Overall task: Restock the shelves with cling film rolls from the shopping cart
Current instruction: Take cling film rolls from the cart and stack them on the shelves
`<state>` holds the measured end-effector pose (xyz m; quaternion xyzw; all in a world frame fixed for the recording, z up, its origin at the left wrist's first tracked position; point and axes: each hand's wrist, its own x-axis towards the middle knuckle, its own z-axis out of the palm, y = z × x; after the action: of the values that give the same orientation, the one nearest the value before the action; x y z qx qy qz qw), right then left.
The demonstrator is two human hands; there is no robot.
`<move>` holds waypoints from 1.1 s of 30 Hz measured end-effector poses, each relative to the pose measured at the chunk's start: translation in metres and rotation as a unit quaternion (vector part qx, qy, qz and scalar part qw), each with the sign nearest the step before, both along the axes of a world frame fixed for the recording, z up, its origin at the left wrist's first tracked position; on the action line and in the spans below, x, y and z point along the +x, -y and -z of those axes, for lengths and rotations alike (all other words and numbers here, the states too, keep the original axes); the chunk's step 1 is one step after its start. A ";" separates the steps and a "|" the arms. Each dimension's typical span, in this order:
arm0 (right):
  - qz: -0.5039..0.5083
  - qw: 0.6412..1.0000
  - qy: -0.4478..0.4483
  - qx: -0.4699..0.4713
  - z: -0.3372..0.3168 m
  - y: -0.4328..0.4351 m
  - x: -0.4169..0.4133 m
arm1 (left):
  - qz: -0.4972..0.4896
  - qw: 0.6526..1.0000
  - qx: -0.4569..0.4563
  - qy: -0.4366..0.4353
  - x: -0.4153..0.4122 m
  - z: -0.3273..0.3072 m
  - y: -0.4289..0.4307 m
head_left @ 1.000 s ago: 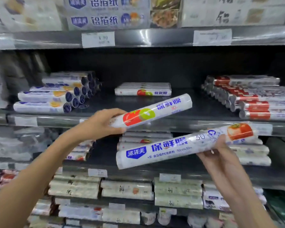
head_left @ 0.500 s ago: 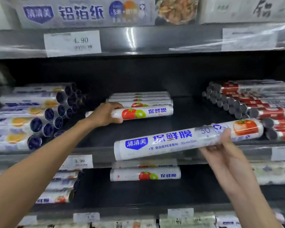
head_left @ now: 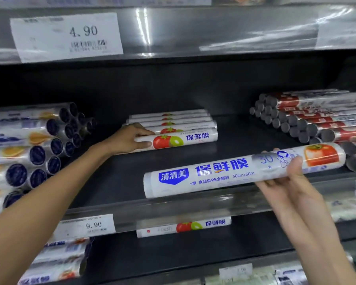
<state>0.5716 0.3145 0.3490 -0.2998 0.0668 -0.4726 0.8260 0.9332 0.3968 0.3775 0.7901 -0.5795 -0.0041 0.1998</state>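
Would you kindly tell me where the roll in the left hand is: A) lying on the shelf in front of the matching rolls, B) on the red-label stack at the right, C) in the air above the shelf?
A: the left hand grips one end of the roll, which lies on the shelf in front of the matching rolls.
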 end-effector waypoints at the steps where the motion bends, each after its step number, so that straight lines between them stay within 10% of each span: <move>1: 0.002 1.000 -0.001 0.006 -0.002 -0.001 0.002 | -0.004 1.000 -0.012 -0.001 0.000 0.000 0.001; 33: -0.008 1.000 0.004 -0.016 -0.004 0.002 0.008 | -0.054 0.993 -0.100 0.009 -0.017 0.003 0.009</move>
<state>0.5799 0.3123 0.3533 -0.3121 0.0538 -0.4681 0.8250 0.9162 0.3877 0.3743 0.7960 -0.5355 0.0724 0.2726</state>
